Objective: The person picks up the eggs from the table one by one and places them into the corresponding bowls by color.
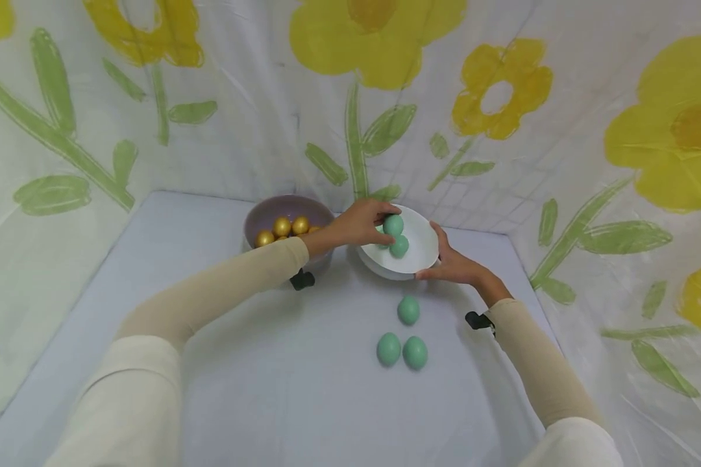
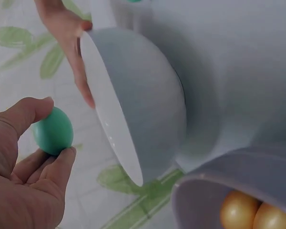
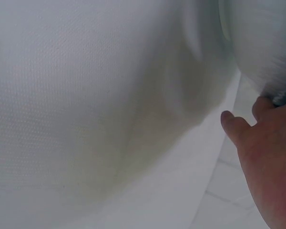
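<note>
Here by the far edge of the desk (image 1: pixel 304 389), the left hand (image 1: pixel 356 224) is pinching a green egg (image 1: pixel 393 225) between thumb and fingertips, and it is holding that egg over the opening of the white bowl (image 1: pixel 420 241). On the bowl's other side, the one toward the desk's right edge, the right hand (image 1: pixel 458 264) is gripping the rim, thumb and fingers spreading along it. Both hands are busy, then!

Inside the white bowl a second green egg (image 1: pixel 400 247) is sitting just nearer than the pinched one, and a bit more green is peeking out from behind the left hand (too covered to say how much egg is lying there).

Out on the desk, closer to the right edge than to the left, a lone egg (image 1: pixel 408 310) is lying in front of the bowl, also green. Nearer still, two more are lying side by side with a narrow gap: the left-hand egg (image 1: pixel 389 349) and the right-hand egg (image 1: pixel 415 353).

Over toward the far left corner, the purple bowl (image 1: pixel 260 217) is standing near the far edge, holding several golden eggs (image 1: pixel 282 226), with the left sleeve (image 1: pixel 228 288) crossing in front and hiding some. Behind it all, a curtain (image 1: pixel 251 130) is hanging past the far edge, showing yellow flowers and green leaves.
</note>
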The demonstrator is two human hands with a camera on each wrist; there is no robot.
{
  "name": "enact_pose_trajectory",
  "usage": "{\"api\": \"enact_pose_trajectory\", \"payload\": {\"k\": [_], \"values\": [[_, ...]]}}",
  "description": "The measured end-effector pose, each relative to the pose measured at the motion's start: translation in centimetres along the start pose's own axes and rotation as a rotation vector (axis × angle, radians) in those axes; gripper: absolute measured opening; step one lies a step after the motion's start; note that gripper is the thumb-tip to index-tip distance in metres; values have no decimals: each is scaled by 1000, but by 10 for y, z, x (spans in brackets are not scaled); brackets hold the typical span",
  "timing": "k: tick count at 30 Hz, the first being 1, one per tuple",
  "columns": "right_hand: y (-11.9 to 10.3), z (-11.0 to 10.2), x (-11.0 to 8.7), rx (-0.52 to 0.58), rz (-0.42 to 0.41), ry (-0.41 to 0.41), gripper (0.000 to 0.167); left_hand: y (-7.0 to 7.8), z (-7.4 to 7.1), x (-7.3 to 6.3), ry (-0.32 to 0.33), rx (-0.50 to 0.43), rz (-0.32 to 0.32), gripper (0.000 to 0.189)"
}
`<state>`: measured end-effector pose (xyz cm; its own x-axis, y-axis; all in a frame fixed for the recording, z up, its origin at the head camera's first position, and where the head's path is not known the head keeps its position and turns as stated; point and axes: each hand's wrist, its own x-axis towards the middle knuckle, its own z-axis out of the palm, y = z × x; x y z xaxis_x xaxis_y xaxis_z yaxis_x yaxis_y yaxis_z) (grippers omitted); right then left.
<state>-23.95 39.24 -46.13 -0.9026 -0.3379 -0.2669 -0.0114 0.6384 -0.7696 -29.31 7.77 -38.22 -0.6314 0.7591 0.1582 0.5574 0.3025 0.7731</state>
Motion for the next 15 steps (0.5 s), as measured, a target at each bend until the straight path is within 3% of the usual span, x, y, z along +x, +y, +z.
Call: {"api": "enact_pose_trajectory", "payload": {"k": [6,15], "values": [[4,-1,2,-4,24,7,136,-14,-4,19,-38,266,5,64],[6,-2,2,-14,18,13,140,-30,4,36,-143,471,-81,60]]}}
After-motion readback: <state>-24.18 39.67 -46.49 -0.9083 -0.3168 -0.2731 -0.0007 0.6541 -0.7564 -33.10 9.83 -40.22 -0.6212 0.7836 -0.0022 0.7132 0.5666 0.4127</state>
